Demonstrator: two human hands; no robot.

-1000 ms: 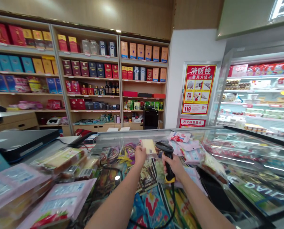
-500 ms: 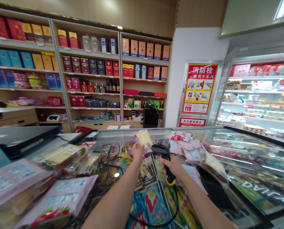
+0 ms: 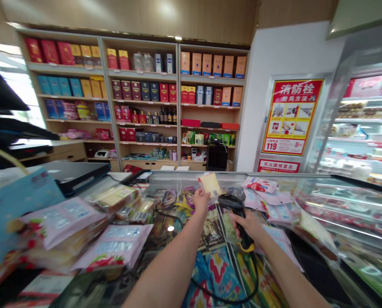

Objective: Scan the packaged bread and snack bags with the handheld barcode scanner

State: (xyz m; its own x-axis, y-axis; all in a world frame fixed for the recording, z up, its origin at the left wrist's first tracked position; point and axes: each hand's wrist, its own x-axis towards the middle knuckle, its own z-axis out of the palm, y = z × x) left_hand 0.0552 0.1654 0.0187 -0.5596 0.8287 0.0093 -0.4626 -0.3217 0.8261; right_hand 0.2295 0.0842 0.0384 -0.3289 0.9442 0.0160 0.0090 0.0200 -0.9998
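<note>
My left hand (image 3: 201, 200) grips the lower left edge of a small clear package with a pale yellow, slice-like food (image 3: 210, 185) inside. A dark barcode patch shows near the package's lower right. In my right hand (image 3: 247, 224) is a black and yellow barcode scanner (image 3: 236, 204), fingers wrapped round its handle. The scanner's head is close to the package, pointing left towards it; whether they touch I cannot tell. From the handle a black cable (image 3: 253, 282) loops down over the glass counter. Pink-and-white packets (image 3: 263, 185) lie just right of the scanner.
Pink strawberry-printed packets (image 3: 117, 246) and wrapped bread (image 3: 115, 197) cover the counter's left side, near a light blue bag (image 3: 24, 214). A black flat device (image 3: 82, 173) stands behind. Another bread pack (image 3: 316, 226) lies at right. Boxed goods fill the shelves (image 3: 139, 102) beyond.
The view has turned left, so everything sits further right and the blue bag shows more fully. Both hands keep the package and the scanner in nearly the same positions relative to each other.
</note>
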